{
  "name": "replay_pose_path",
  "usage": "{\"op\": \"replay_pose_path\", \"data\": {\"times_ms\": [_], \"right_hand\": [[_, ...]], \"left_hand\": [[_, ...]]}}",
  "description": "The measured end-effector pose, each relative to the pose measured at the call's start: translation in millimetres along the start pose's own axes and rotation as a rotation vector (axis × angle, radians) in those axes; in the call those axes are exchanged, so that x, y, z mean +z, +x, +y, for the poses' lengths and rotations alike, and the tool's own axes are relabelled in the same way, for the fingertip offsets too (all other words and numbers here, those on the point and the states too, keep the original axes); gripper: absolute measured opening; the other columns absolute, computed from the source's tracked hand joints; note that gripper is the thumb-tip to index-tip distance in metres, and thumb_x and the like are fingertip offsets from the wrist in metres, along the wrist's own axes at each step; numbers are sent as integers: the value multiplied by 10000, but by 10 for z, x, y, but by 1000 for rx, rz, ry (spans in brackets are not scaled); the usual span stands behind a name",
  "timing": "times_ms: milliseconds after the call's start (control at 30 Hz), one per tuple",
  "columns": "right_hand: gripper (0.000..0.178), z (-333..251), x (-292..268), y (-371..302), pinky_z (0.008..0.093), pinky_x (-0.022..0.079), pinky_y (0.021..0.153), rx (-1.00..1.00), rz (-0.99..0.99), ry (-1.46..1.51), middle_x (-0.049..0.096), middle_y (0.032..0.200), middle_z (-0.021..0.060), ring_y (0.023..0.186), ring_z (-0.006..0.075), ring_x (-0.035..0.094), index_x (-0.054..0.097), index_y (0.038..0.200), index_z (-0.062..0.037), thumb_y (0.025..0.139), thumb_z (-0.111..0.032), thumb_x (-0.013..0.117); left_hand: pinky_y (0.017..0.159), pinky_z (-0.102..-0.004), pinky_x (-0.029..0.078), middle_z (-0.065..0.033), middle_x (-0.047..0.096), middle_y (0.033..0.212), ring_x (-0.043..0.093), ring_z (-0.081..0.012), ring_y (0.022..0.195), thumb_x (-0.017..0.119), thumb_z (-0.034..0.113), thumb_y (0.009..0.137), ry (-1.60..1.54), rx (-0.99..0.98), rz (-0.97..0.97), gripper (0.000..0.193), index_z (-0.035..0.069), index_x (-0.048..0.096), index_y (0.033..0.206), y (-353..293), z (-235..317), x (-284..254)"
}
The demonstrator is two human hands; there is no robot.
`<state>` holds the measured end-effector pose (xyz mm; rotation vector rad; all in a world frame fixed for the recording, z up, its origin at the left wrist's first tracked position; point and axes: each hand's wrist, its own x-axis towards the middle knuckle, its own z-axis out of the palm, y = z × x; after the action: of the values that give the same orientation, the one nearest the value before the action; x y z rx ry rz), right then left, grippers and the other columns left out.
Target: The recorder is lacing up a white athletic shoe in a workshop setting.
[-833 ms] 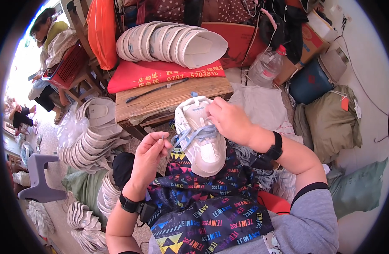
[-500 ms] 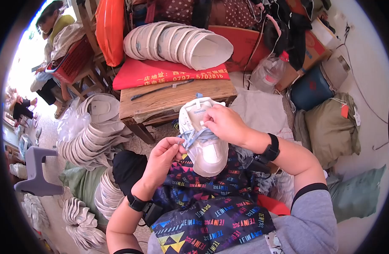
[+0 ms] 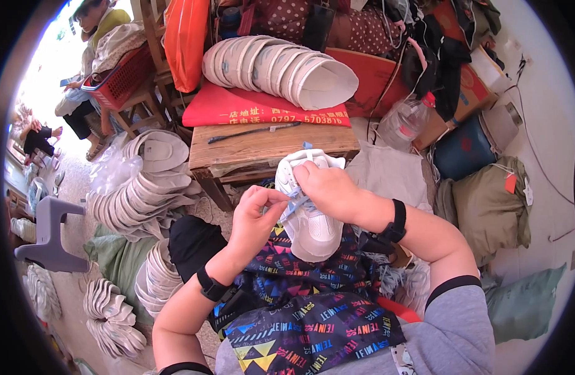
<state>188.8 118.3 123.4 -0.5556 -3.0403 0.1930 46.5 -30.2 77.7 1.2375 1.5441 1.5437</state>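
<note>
A white shoe upper (image 3: 318, 239) rests on my lap with its rounded toe toward me, against the dark patterned apron (image 3: 337, 319). A light blue shoelace (image 3: 293, 208) crosses its front. Left of the shoe, my left hand (image 3: 251, 219) pinches the shoelace between thumb and fingertips. My right hand (image 3: 330, 189) reaches over the shoe from the right, its curled fingers closed on the upper near the eyelets. That hand covers part of the tongue and lacing. A blue loop (image 3: 307, 145) sticks up at the shoe's far end.
Ahead stands a wooden bench (image 3: 206, 153) with a red cloth (image 3: 237, 107), a thin dark rod (image 3: 253, 132) and nested white uppers (image 3: 281, 67). More stacked uppers (image 3: 137, 203) lie left, near a grey stool (image 3: 50, 237). Right are a plastic bottle (image 3: 403, 122) and an olive sack (image 3: 490, 206). Another person (image 3: 106, 31) sits far left.
My left hand has risen slightly and moved right, closer to the eyelets. My right hand has shifted across toward the shoe's left eyelet side. The whole view has turned slightly.
</note>
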Motion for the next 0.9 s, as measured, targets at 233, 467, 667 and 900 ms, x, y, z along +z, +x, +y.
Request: {"op": "replay_pose_path", "data": {"times_ms": [233,467,667,900], "right_hand": [[153,-142,-723,480,272,483,696,14,526,871,615,859,50,815,94,575,571,1053,-10,915,-69,602],[132,-82,-938,392,300,472,650,-229,648,582,582,872,97,727,173,579,589,968,-7,841,-8,628],[83,285,-476,-63,358,482,671,-138,438,519,587,875,109,751,252,599,600,917,-21,858,-79,608],[120,398,-82,-417,462,546,666,7,75,256,624,871,176,782,367,652,615,823,-8,819,-124,584]], "left_hand": [[854,-394,345,-17,609,808,532,-232,890,726,120,729,653,348,143,101,133,648,792,241,223,257],[846,-407,351,-27,560,858,499,-267,941,704,133,696,969,477,118,116,111,620,774,453,209,434],[844,-418,361,-26,554,840,501,-275,937,703,134,684,942,433,67,117,107,626,767,512,128,473],[829,-434,362,-54,521,915,471,-301,982,725,140,688,990,377,47,131,112,625,766,449,315,486]]}}
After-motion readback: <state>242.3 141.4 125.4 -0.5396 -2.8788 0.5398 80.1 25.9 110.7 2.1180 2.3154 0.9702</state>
